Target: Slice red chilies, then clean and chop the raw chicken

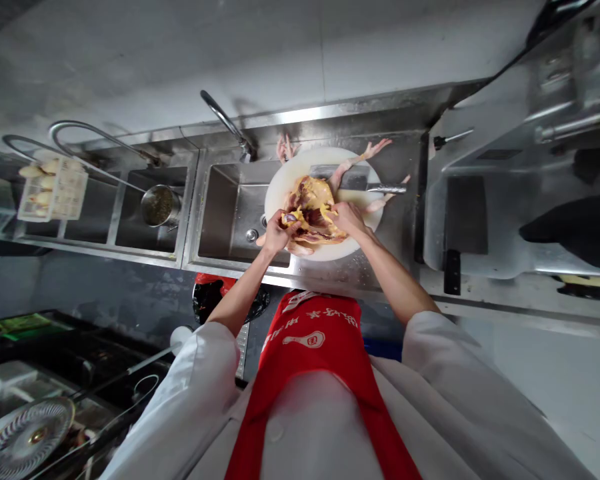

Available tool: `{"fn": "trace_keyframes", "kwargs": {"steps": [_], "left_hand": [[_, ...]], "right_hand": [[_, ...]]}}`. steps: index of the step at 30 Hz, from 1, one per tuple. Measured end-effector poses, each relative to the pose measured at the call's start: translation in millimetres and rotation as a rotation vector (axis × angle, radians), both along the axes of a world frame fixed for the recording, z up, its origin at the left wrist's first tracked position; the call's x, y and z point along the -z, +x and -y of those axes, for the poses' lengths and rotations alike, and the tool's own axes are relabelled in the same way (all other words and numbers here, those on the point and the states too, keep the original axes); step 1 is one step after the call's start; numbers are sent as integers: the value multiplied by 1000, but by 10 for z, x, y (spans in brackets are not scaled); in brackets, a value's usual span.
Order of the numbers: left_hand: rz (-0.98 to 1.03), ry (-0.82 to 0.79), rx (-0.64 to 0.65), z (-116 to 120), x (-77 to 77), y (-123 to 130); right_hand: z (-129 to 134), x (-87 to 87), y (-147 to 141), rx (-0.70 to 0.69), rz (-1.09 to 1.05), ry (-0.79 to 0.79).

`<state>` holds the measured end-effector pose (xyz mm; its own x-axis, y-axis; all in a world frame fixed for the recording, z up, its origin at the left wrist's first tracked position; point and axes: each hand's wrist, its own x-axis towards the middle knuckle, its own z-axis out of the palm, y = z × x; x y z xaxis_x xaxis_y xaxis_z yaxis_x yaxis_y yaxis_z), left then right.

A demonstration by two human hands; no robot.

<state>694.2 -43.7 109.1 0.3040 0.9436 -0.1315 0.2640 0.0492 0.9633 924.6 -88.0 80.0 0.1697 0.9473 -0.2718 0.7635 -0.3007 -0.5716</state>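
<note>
**A:** Big steel sink counter (320,269) across the middle, and a round white board (275,190) overlaps the basin's right side, probably to give a broad, flat work surface.

**B:** And there's the plucked bird (313,192), right on that board, opened up, yellow fat and dark red flesh showing! What about the cleaver (354,179)?

**A:** Flat behind the bird, handle pointing right, which seems to keep the edge away from the fingers. A leg crosses the blade; whether it rests on top all along, I can't quite tell.

**B:** Now the hands! Left hand (277,235) grips the bird's near-left edge, beside a small purplish lump (289,218). Right hand (349,219) pinches a yellow flap (327,212) opposite. Looks like a two-sided hold, steadying the flesh and spreading it.

**A:** The right fingertips are lost in the folds, though, and that lump is too small to name.

**B:** Behind the board, one pale foot (285,148) pokes out, its lower end hidden by the rim!
</note>
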Motion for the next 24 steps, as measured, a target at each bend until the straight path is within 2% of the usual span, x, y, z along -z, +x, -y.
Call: {"fn": "trace_keyframes", "kwargs": {"steps": [3, 7, 10, 13, 15, 24], "left_hand": [[147, -176, -39, -56, 12, -64], [227, -204, -70, -43, -33, -9], [254, -174, -78, 10, -70, 26], [248, -223, -82, 55, -91, 42], [254, -249, -75, 71, -106, 48], [451, -456, -82, 112, -210, -46]], "right_hand": [[0, -147, -78, -112, -13, 6], [46, -272, -384, -247, -120, 238], [72, -187, -658, -217, -201, 291], [62, -43, -837, -101, -156, 282], [40, 11, -888, -76, -120, 250], [-92, -33, -828, -211, -75, 152]]}}
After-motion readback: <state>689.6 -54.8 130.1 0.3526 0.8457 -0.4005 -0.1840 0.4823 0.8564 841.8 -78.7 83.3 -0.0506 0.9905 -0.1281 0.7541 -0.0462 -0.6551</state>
